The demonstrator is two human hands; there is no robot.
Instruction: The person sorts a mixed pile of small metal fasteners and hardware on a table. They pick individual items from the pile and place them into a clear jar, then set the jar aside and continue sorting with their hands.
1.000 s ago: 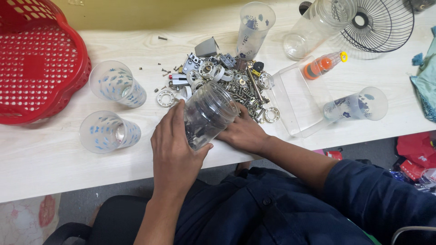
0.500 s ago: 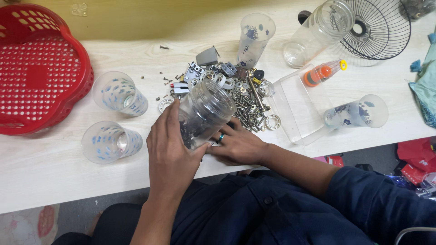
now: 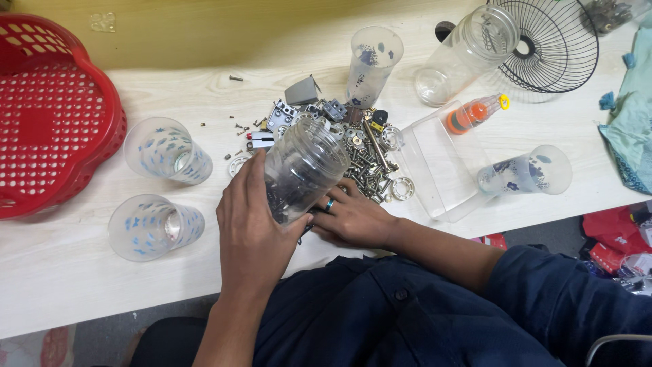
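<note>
Since the earlier frame the clear jar (image 3: 302, 166) has been tipped further, its mouth end lowered toward the body, and the right hand (image 3: 353, 219) has been drawn in beneath that lower end.

Items, left to right:

- Red perforated basket (image 3: 47, 115), at the left edge of the table (image 3: 81, 292).
- Two frosted cups with blue print, lying on their sides: one (image 3: 166, 151) at about 9 o'clock from the jar, one (image 3: 153, 226) at about 8 o'clock.
- Left hand (image 3: 255, 228): clamped round the lower part of the jar, thumb and fingers wrapped on the glass.
- Clear jar: held just above the table at centre, tilted. Its long axis is run from about 1 o'clock (closed base, raised) to about 7 o'clock (mouth end, lowered). Small dark parts are seen gathered inside near the low end.
- Right hand: laid flat on the table, fingers spread and pointed to 10 o'clock, touching the jar's low end; a ring is worn. Nothing is seen gripped. The jar lies at 10 to 11 o'clock from it. Both hands are at the jar; only the left is closed on it.
- Pile of screws, bearings and metal parts (image 3: 360, 146), just beyond the jar at 1 o'clock.
- Clear rectangular tray (image 3: 441, 166).
- Black wire fan guard (image 3: 550, 44), far right.
</note>
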